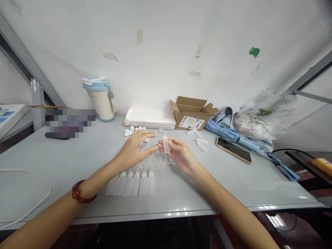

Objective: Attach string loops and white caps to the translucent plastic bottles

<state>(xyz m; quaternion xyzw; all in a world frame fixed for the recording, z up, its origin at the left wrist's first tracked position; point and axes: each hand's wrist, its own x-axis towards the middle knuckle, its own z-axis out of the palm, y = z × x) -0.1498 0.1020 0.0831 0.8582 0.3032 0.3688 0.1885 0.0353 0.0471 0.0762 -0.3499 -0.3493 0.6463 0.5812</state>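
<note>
My right hand (181, 154) is closed around a small translucent squeeze bottle (166, 145) with a thin tube curving from its top, held upright over the table. To its left, my left hand (135, 147) has its thumb and fingers apart, the thumb tip close to the bottle. Below my left hand, a row of similar bottles (133, 183) with thin bent tubes lies on the table. Behind it lies a second row of bottles (158, 159), partly hidden by my hands. White caps or small fittings (134, 130) are heaped beyond my left hand.
Loose translucent bottles (201, 145) lie right of my right hand. Behind stand an open cardboard box (193, 116), a stack of white trays (150, 119) and a tumbler (101, 100). A phone (233, 150), a blue umbrella (225, 133) and a plastic bag (259, 117) sit at right.
</note>
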